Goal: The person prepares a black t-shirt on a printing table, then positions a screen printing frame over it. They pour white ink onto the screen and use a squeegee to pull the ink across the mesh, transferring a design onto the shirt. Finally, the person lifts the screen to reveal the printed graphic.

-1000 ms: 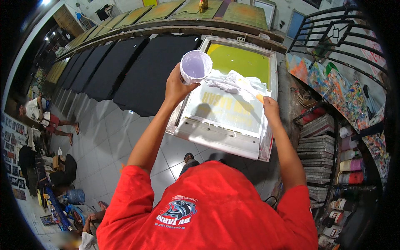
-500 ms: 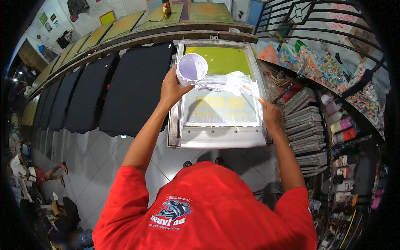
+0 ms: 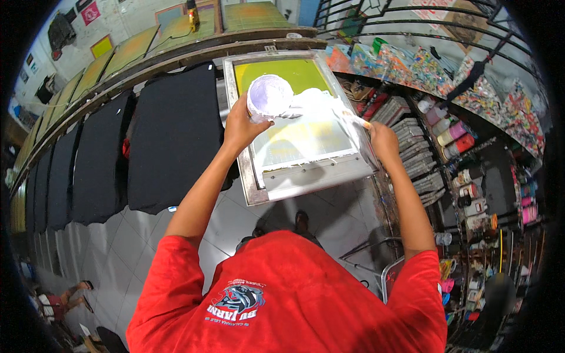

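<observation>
My left hand (image 3: 238,128) is wrapped round a plastic tub (image 3: 269,99), white with a pale lilac inside. The tub is tilted, its mouth facing up toward me, above the left part of a screen-printing frame (image 3: 229,79). To the right, my right hand (image 3: 384,142) grips the handle of an ink-smeared spatula (image 3: 355,120). Its far end reaches into thick white ink (image 3: 318,106) lying across the middle of the mesh. Faint yellow shapes show through the mesh nearer me, and its far part is olive green. Glare hides detail in the ink.
Black shirts (image 3: 173,138) lie on boards in a row left of the frame. Stacked grey-edged frames (image 3: 412,147) and a rack of ink bottles (image 3: 456,134) stand at the right. A metal-framed chair (image 3: 393,273) is near my right side. Another person's legs (image 3: 73,297) show lower left.
The view has turned, so the frame and shirts appear farther left and tilted. Both hands keep their holds, and the white ink looks brighter and broader beside the tub.
</observation>
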A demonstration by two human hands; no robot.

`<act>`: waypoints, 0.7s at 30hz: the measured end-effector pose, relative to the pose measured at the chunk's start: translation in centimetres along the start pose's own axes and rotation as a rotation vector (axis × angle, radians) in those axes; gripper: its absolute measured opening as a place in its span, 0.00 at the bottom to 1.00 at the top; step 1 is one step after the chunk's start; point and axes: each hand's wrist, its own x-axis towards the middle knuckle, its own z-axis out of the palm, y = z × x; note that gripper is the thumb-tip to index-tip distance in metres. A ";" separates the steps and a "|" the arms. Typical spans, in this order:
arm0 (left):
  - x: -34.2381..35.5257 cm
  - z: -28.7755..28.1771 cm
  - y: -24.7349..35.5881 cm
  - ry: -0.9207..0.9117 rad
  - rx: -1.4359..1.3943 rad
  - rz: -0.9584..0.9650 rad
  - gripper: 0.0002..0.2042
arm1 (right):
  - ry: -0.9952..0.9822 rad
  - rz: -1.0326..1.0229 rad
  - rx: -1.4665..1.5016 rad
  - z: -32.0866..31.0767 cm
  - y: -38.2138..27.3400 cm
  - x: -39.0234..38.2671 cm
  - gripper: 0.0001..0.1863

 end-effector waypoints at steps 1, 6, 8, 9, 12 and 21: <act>-0.1 0.6 -0.1 -0.020 -0.009 0.013 0.36 | 0.031 0.049 0.117 -0.3 0.6 -0.5 0.15; -0.6 3.2 0.3 -0.134 -0.065 0.034 0.37 | -0.043 0.657 1.076 -0.4 3.0 -5.6 0.15; -0.9 4.9 0.0 -0.172 -0.064 0.063 0.38 | -0.130 0.913 1.504 -1.8 2.1 -8.7 0.14; -1.0 5.8 -0.3 -0.180 -0.036 0.068 0.39 | -0.160 0.922 1.591 -2.5 2.0 -10.0 0.14; -1.5 8.2 0.9 -0.228 0.010 0.087 0.40 | -0.198 0.914 1.763 -6.7 0.3 -13.9 0.15; -11.8 11.7 9.5 -0.444 -0.058 0.533 0.41 | -0.009 0.361 0.343 -19.2 -8.3 -30.1 0.13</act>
